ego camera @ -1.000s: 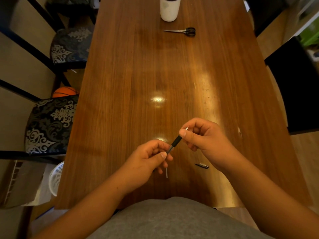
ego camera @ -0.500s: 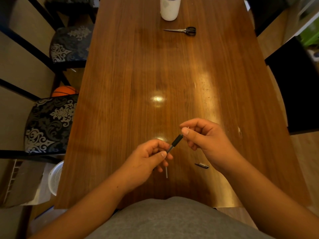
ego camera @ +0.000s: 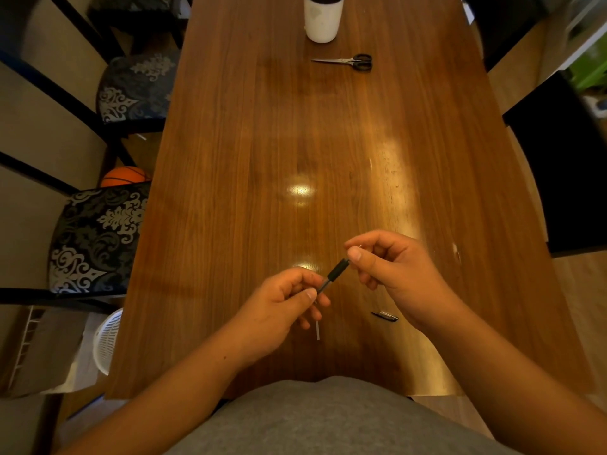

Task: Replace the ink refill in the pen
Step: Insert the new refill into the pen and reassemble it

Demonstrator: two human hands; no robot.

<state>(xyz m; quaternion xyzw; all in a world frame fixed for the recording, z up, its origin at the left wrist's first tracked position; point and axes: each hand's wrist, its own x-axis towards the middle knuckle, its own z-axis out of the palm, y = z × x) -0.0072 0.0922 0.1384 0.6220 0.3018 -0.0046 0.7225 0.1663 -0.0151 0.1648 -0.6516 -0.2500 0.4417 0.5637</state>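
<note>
A slim pen barrel with a black rubber grip (ego camera: 338, 270) hangs tilted above the near part of the wooden table (ego camera: 262, 159). My left hand (ego camera: 279, 307) pinches its lower end. My right hand (ego camera: 391, 267) pinches the upper end, where a thin metal tip (ego camera: 359, 246) pokes out past the thumb. A thin pale refill tube (ego camera: 317, 330) shows below my left fingers; whether it rests on the table is unclear. A small dark pen part (ego camera: 385, 316) lies on the table under my right wrist.
Black-handled scissors (ego camera: 348, 61) and a white cup (ego camera: 323, 18) sit at the far end of the table. Patterned chairs (ego camera: 95, 238) stand along the left side, with an orange ball (ego camera: 123, 176) and a white basket (ego camera: 106, 339) on the floor. A dark chair (ego camera: 558, 165) is at the right.
Both hands have stayed nearly in place on the pen. My right fingers have shifted slightly at the upper end.
</note>
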